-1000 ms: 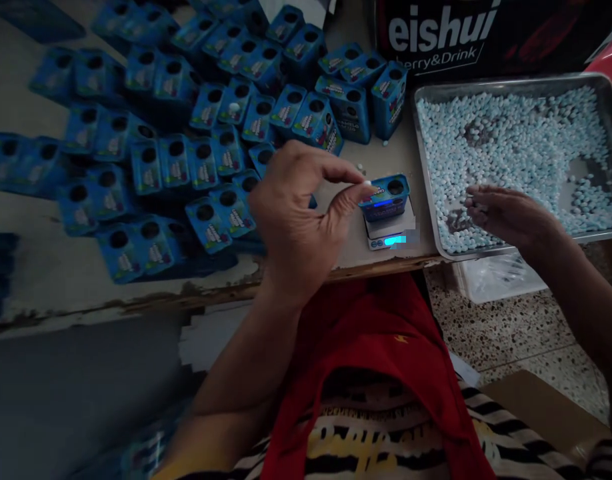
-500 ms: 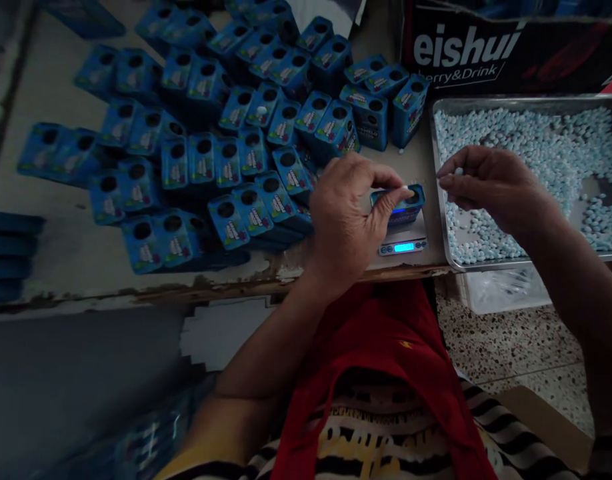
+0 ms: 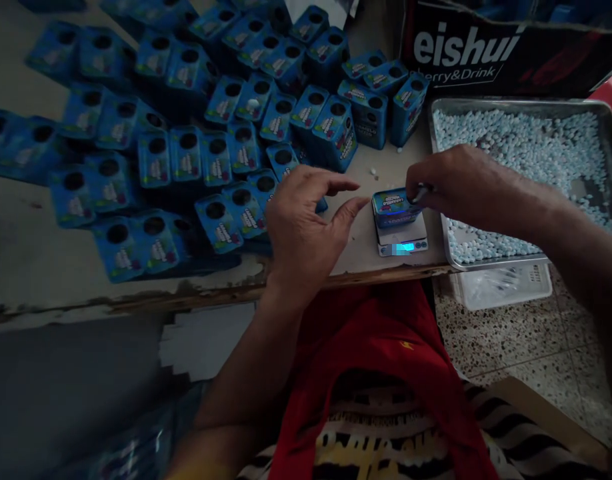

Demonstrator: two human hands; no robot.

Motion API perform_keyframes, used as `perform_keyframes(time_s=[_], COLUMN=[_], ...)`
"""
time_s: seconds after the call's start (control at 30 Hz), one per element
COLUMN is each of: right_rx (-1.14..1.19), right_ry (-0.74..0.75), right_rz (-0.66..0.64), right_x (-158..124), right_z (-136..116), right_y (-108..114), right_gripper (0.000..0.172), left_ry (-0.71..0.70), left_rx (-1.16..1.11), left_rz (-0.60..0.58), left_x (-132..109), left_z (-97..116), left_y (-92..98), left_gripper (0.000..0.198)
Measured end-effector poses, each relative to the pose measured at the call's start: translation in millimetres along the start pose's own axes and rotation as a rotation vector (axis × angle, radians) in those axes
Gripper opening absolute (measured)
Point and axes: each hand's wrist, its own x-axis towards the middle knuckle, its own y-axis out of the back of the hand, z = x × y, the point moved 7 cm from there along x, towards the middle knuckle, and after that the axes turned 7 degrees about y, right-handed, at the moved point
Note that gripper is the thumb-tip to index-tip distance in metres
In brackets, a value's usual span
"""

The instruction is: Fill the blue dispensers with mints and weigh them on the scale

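A small blue tin [image 3: 397, 208] with a printed top lies on a pocket digital scale [image 3: 403, 235], whose display glows blue. My right hand [image 3: 449, 190] is over the right end of the tin with its fingers pinched together. A small pale bit shows at the fingertips, too small to name for sure. Left of the scale, my left hand [image 3: 306, 230] is held open, thumb and fingers apart and nothing between them. Many similar blue tins [image 3: 243, 150] with round dark holes in their tops stand beside it. At right is a metal tray [image 3: 439, 102] of pale blue and white pellets [image 3: 526, 143].
A black printed carton [image 3: 466, 60] stands behind the tray. The wooden table edge [image 3: 236, 293] runs in front of me. Below the tray is a clear plastic container [image 3: 506, 287]. A few loose pellets [image 3: 373, 171] lie near the scale.
My left hand has let go of the tin and moved left, its fingers opening. My right hand has come from the tray's edge to the tin.
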Motion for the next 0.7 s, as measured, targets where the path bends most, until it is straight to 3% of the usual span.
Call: perform_keyframes(time_s=[0.2,0.33,0.43,0.53,0.63,0.7], right_rx=[-0.017,-0.003,0.059,0.168,0.274,0.340], right_ry=[-0.050,-0.016,0.047,0.073,0.047,-0.022], right_rz=[0.025,0.087,0.190,0.306,0.485,0.631], right_x=[4,9,8,1,-5,1], right_z=[-1,3,7,16,38,65], right_y=[5,1,-4,-2,10,15], right_gripper=[0.034,0.035,0.029,0.019,0.010,0.008], left_ry=[0.056,0.015,0.019,0.050,0.094,0.117], left_rx=[-0.046,-0.072,-0.065,-0.003,0.145,0.248], left_rz=[-0.061,-0.010,0.006,0.055,0.058,-0.046], left_x=[-3,-2,-3,0,20,45], left_z=[-18,-20,-22,-27,-34,-39], left_y=[-0.5,7.9,20.4,44.3,65.2,62.2], left_gripper=[0.017,0.021,0.020,0.013,0.010,0.011])
